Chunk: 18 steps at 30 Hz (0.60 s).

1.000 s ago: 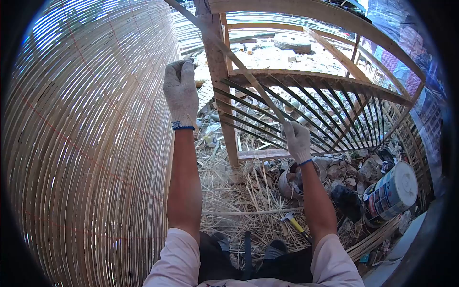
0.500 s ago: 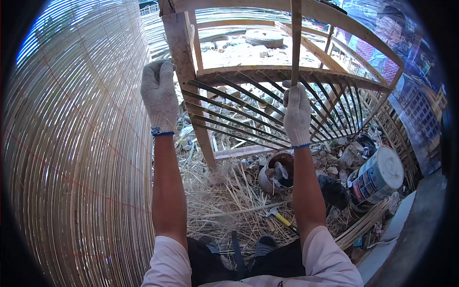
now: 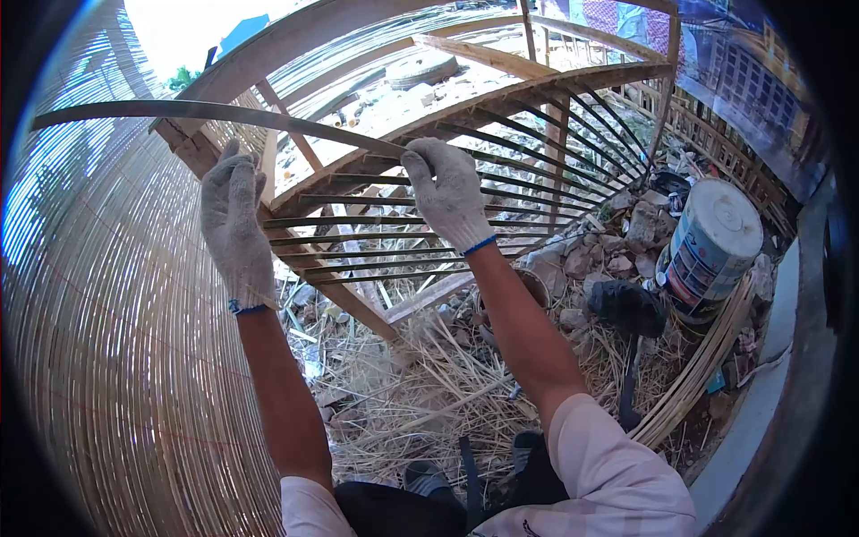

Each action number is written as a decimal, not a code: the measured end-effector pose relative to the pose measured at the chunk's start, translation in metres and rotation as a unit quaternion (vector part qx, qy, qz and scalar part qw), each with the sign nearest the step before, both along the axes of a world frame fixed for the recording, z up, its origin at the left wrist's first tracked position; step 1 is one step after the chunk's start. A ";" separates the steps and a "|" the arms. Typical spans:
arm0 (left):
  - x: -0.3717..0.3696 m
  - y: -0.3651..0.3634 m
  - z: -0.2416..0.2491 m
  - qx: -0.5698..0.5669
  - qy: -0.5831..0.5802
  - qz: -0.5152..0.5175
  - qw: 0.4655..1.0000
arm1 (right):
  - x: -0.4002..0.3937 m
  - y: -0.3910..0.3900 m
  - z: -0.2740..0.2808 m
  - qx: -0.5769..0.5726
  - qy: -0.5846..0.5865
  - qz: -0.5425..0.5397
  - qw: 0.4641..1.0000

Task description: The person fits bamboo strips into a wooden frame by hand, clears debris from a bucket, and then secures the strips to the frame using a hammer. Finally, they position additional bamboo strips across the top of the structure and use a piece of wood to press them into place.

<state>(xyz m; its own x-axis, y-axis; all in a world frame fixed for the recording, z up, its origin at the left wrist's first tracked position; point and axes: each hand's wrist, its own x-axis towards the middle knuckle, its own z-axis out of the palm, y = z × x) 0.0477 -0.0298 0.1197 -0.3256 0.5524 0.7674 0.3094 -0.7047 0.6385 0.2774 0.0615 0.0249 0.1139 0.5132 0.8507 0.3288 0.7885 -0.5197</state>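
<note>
My right hand (image 3: 447, 192), in a pale knitted glove, is closed around one end of a long, dark bamboo strip (image 3: 224, 111). From there the strip runs leftward, slightly bowed, past the top of the wooden frame. My left hand (image 3: 234, 224), gloved too, is raised below the strip beside the frame's wooden post (image 3: 192, 148), its fingers pointing up, apart and slightly bent. I see nothing in it, though its palm is hidden. Several thin dark slats (image 3: 358, 221) span the frame between its curved wooden rail (image 3: 358, 159) and the lower bar (image 3: 434, 297).
A screen of thin bamboo slats (image 3: 134, 331) stands close on my left. Straw and rubble cover the ground. On the right are a large paint bucket (image 3: 711, 251), a black plastic bag (image 3: 626, 306) and a bundle of strips (image 3: 689, 394). A tyre (image 3: 420, 70) lies beyond the frame.
My view has turned and tilted. The strip in my right hand has swung from upright to nearly level, pointing left. My left hand's fingers look less curled. The hammer no longer shows.
</note>
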 end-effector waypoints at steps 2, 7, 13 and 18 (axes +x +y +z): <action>0.009 0.006 0.024 0.009 0.004 -0.014 1.000 | 0.001 0.004 0.000 -0.004 0.013 -0.012 1.000; -0.002 0.014 0.072 -0.006 0.001 -0.091 0.996 | 0.000 0.009 0.005 0.028 0.011 -0.059 0.998; 0.014 0.001 0.113 0.037 0.038 -0.126 0.991 | -0.009 0.010 0.009 0.026 0.034 -0.047 0.998; 0.009 0.001 0.127 0.045 0.076 0.050 0.995 | -0.018 0.006 0.014 0.005 0.095 -0.094 0.991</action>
